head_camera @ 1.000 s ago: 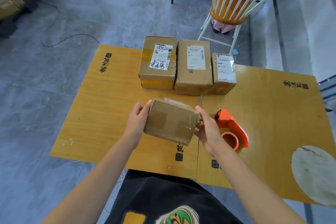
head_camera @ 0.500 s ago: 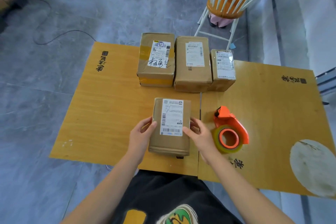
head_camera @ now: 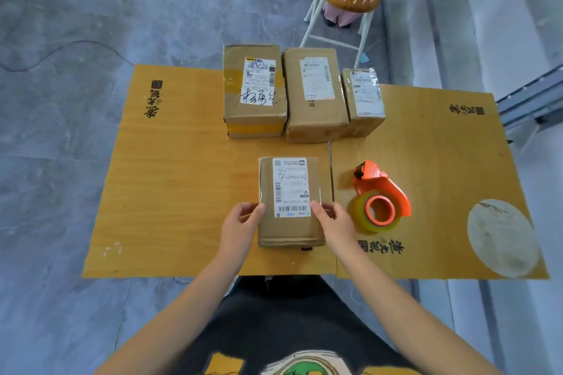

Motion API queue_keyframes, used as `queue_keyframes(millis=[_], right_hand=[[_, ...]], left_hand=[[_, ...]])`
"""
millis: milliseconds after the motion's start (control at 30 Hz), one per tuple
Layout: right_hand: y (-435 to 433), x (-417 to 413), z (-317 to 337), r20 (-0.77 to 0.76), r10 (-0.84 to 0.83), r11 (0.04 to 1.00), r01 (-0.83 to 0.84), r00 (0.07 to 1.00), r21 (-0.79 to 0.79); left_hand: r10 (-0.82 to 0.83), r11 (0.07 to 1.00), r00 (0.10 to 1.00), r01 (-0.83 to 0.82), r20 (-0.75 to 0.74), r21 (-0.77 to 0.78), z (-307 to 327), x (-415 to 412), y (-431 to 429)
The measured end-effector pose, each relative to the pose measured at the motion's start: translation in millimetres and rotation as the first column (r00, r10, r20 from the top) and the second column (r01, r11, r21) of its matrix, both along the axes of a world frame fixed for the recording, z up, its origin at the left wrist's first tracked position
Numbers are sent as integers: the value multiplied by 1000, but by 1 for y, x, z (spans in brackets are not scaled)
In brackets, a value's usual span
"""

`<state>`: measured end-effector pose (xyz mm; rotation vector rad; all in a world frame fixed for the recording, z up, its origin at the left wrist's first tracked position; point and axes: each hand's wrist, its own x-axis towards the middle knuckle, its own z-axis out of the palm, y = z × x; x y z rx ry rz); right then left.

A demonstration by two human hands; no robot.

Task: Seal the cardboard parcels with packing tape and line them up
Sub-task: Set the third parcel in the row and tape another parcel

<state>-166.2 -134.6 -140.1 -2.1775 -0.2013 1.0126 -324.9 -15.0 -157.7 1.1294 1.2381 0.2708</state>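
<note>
Over grey floor, two yellow tabletops pushed edge to edge, with three labelled parcels side by side at the far edge. Nearer, flat on the wood and label up, a fourth parcel, long axis pointing straight away toward that row, gripped at its near end between left hand and right hand, thumbs on top. Probably a forward slide into line next; orange tape dispenser just right of it, nearest the right hand.

- The near parcel, brown cardboard with its white label up, was laid flat at the bench front and gripped at its sides by the left hand and right hand.
- A row of three labelled parcels was lined up, touching, at the far edge.
- The orange tape dispenser was laid just right of the near parcel.
</note>
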Motion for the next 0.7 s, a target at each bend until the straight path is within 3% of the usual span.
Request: queue_keyframes(millis=[367, 700], right_hand=[[-4, 14, 51, -52, -63, 956, 75, 997, 285], [-27, 149, 109, 25, -156, 869, 125, 988, 479]], left_hand=[[43, 998, 988, -50, 147, 42, 48, 15, 20], [-36, 983, 954, -19, 298, 180, 105, 159, -6]])
